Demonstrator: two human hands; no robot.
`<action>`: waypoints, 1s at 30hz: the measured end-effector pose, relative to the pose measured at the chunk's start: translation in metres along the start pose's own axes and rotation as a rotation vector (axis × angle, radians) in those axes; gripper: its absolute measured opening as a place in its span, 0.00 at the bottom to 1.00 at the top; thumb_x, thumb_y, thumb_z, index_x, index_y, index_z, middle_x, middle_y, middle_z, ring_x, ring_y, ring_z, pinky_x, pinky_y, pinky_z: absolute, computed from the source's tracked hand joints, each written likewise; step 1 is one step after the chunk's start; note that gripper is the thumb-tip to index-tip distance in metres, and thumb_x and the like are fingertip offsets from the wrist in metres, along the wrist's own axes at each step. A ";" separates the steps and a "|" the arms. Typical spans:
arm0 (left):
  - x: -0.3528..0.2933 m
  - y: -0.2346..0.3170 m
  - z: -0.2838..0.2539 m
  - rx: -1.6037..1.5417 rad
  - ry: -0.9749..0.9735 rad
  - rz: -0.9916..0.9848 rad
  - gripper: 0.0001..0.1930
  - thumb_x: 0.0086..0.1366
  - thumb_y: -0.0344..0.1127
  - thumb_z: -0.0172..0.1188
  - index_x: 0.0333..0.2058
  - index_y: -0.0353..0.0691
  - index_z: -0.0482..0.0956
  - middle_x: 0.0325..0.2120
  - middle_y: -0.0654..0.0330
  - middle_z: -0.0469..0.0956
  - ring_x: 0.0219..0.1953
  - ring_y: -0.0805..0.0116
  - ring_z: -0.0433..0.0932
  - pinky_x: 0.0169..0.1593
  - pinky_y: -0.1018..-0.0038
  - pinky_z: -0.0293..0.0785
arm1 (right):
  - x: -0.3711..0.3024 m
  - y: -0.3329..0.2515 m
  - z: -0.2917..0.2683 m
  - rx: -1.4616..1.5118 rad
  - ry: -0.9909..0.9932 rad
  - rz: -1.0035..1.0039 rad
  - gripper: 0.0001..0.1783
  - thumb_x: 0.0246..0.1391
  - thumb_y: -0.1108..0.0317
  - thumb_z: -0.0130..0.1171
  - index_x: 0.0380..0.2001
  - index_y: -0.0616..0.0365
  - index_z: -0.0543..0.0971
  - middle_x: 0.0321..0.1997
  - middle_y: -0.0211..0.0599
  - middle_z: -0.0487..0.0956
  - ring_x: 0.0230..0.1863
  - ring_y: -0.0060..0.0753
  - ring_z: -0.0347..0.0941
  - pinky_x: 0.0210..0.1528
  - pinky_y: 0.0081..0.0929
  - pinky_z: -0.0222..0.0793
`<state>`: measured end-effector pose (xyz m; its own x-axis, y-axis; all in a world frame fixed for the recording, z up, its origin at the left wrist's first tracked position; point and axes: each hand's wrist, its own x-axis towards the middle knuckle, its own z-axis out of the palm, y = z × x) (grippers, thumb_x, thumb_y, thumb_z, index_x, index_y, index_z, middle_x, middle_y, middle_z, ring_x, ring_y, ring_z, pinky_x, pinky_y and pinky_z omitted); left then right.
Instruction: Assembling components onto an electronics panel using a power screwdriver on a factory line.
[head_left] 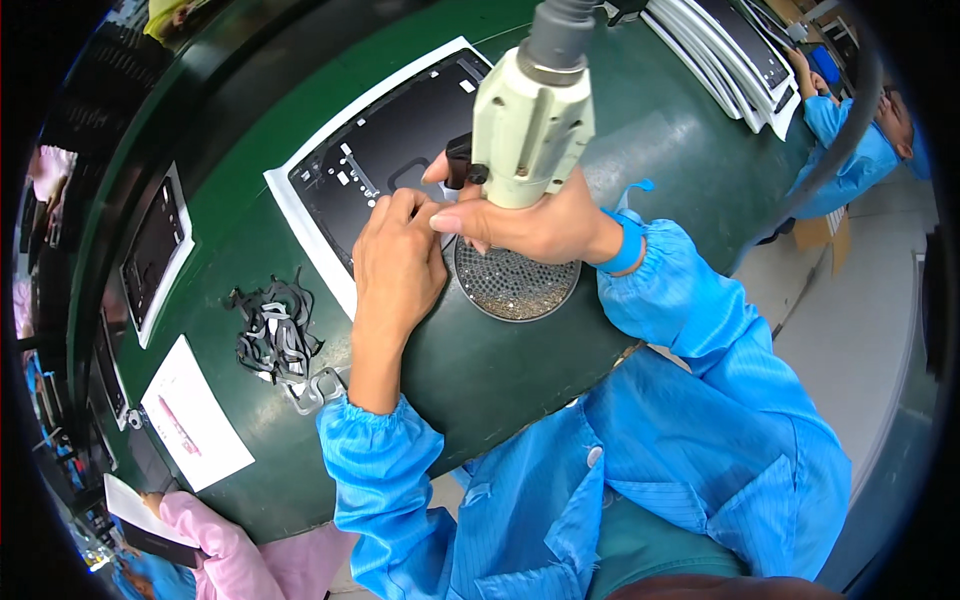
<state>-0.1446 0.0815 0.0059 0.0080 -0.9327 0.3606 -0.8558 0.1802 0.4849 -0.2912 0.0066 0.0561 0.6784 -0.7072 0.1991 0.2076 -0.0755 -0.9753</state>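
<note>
My right hand is wrapped round the lower part of a pale cream power screwdriver, which has a black trigger lever and a grey top. Beside it my left hand is closed, its fingertips bent down near the tool's lower end; whatever they pinch is hidden. Under and ahead of the hands lies a black flat panel with small light fittings, resting on a white foam sheet. Just below my right hand stands a round screw tray with a perforated surface and many tiny screws along its near side.
Left of my forearm lie a tangle of black and grey straps and a clear plastic piece. Farther left are white paper with a pen and another panel. Foam-layered panels are stacked far right, near a co-worker in blue.
</note>
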 end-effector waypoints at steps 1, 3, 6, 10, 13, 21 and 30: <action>0.001 0.000 0.001 -0.013 0.005 -0.003 0.07 0.49 0.22 0.57 0.28 0.38 0.76 0.30 0.60 0.71 0.33 0.58 0.71 0.34 0.63 0.70 | 0.000 0.002 0.001 0.010 0.012 0.019 0.18 0.43 0.72 0.67 0.38 0.66 0.76 0.34 0.39 0.80 0.36 0.24 0.76 0.41 0.24 0.74; 0.002 0.000 0.001 -0.014 0.001 -0.010 0.07 0.48 0.22 0.57 0.28 0.38 0.76 0.30 0.60 0.71 0.33 0.58 0.71 0.34 0.63 0.70 | 0.003 0.004 0.000 0.011 0.017 0.024 0.17 0.43 0.72 0.67 0.38 0.66 0.76 0.34 0.38 0.80 0.36 0.24 0.76 0.40 0.24 0.74; 0.005 -0.002 -0.001 -0.017 -0.022 -0.021 0.08 0.47 0.21 0.56 0.29 0.38 0.76 0.31 0.60 0.72 0.33 0.57 0.71 0.35 0.63 0.70 | 0.007 0.005 -0.001 0.007 0.030 0.051 0.18 0.43 0.71 0.67 0.38 0.66 0.76 0.33 0.38 0.80 0.35 0.23 0.76 0.40 0.23 0.74; 0.007 -0.008 0.002 -0.006 -0.065 -0.033 0.13 0.46 0.21 0.56 0.33 0.41 0.78 0.31 0.59 0.71 0.34 0.57 0.71 0.36 0.63 0.70 | 0.011 0.013 -0.001 0.080 0.036 0.129 0.17 0.42 0.71 0.66 0.37 0.66 0.76 0.31 0.36 0.80 0.32 0.20 0.75 0.36 0.23 0.73; 0.012 -0.014 -0.001 -0.007 -0.085 -0.037 0.16 0.46 0.21 0.56 0.35 0.43 0.78 0.31 0.59 0.71 0.34 0.57 0.70 0.36 0.63 0.70 | 0.020 0.018 -0.002 0.049 0.021 0.050 0.16 0.43 0.70 0.66 0.36 0.65 0.76 0.27 0.35 0.79 0.29 0.18 0.73 0.32 0.22 0.70; 0.014 -0.025 0.000 -0.006 -0.114 -0.065 0.16 0.46 0.22 0.56 0.36 0.44 0.79 0.30 0.58 0.70 0.34 0.57 0.70 0.37 0.63 0.70 | 0.030 0.032 0.001 0.063 0.032 -0.015 0.17 0.43 0.70 0.66 0.37 0.65 0.76 0.28 0.36 0.79 0.30 0.20 0.73 0.33 0.23 0.71; 0.011 -0.039 0.008 0.053 -0.149 -0.084 0.14 0.47 0.22 0.56 0.36 0.42 0.79 0.30 0.58 0.71 0.33 0.57 0.71 0.36 0.64 0.70 | 0.059 0.032 -0.008 0.059 0.077 -0.080 0.18 0.41 0.73 0.68 0.37 0.64 0.76 0.31 0.34 0.80 0.32 0.21 0.75 0.34 0.22 0.74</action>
<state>-0.1151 0.0614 -0.0156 0.0076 -0.9804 0.1969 -0.8814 0.0865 0.4644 -0.2505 -0.0429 0.0356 0.6022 -0.7529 0.2656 0.3011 -0.0939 -0.9490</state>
